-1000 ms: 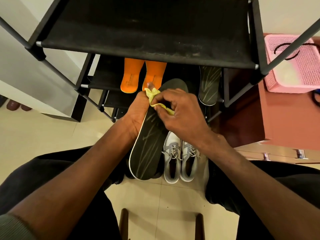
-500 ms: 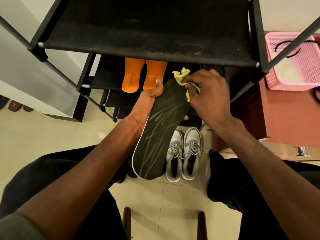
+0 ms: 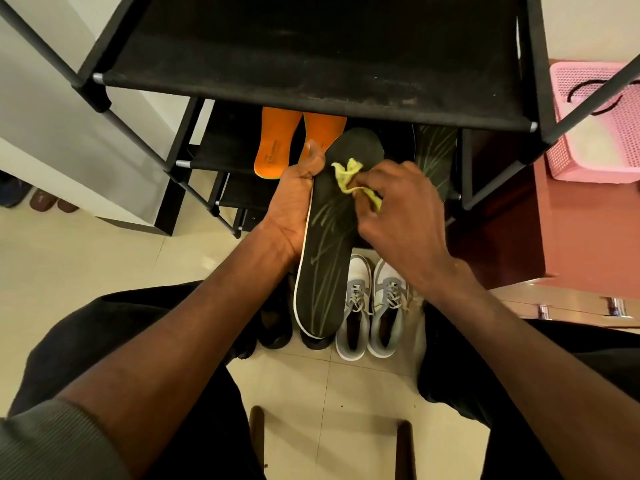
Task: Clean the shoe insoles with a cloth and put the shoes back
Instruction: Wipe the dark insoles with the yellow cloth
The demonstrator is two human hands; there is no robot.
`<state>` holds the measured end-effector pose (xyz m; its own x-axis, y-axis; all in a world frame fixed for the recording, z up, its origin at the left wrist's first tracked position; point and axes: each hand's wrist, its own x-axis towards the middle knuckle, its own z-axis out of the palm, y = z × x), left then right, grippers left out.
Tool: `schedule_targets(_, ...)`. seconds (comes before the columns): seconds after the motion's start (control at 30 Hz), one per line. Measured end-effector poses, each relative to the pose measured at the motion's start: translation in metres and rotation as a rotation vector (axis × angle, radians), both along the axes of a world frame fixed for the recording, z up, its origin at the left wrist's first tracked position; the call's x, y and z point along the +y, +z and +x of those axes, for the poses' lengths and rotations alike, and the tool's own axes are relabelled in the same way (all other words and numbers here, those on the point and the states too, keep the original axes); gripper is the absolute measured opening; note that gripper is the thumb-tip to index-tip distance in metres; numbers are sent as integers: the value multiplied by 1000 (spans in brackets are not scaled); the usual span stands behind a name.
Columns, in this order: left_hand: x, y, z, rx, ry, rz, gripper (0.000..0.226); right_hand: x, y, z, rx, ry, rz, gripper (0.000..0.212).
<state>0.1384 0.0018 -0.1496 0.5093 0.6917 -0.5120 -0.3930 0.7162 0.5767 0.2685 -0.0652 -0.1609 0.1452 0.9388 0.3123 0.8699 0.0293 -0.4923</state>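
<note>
My left hand [image 3: 294, 199] grips the left edge of a long black insole [image 3: 325, 271] with pale green streaks, held upright over the floor. My right hand [image 3: 405, 209] presses a crumpled yellow cloth [image 3: 349, 174] against the insole's upper part. A second black streaked insole [image 3: 434, 154] lies on the lower rack shelf to the right. Two orange insoles [image 3: 277, 143] lie on that shelf to the left. A pair of grey and white sneakers [image 3: 372, 313] stands on the floor under my right wrist. Dark shoes [image 3: 277, 327] sit left of them, mostly hidden.
A black shoe rack [image 3: 311, 64] rises in front of me, its top shelf overhanging the hands. A pink basket [image 3: 595, 126] rests on a reddish cabinet [image 3: 588, 230] at right. Brown shoes [image 3: 48, 202] lie far left. My dark-trousered knees and two chair legs [image 3: 258, 441] frame the tiled floor.
My right hand with the cloth went up to the insole's tip half a second ago and has come back down toward its upper middle. The insole now stands more upright.
</note>
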Motion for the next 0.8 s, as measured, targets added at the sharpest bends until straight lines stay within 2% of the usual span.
schedule_targets(0.1,-2,4,0,37,23,7,60,2,-1,-3,136,-3,-8,19)
schedule_targets(0.2,-3,8,1,65,85,40,75,-8,6,-24,296,184,0,14)
schedule_targets(0.27,-6,9,0,43,73,86,79,-14,9,-26,257,275,8,14)
schedule_targets(0.33,-5,6,-1,71,64,96,73,-13,8,-15,109,249,30,15)
schedule_targets(0.4,-2,6,-2,110,37,115,57,-6,3,-4,42,114,39,14)
schedule_targets(0.43,-3,8,-3,142,39,104,53,-3,0,-2,71,66,33,15)
schedule_targets(0.5,-3,4,-3,160,66,84,59,0,-1,-6,195,77,31,15)
schedule_targets(0.6,-6,8,-8,241,109,175,54,-8,5,-21,346,249,25,13)
schedule_targets(0.67,-6,8,-7,429,130,232,51,-17,7,-25,313,353,16,11)
schedule_targets(0.7,-7,7,-7,464,87,229,39,-19,7,-24,264,367,18,12)
schedule_targets(0.73,-5,7,-6,477,53,235,24,-16,6,-21,212,340,28,13)
schedule_targets(0.77,-4,5,-9,488,7,240,18,-12,3,-17,180,280,41,15)
schedule_targets(0.8,-3,2,-8,461,-30,190,23,-6,0,-12,174,213,50,16)
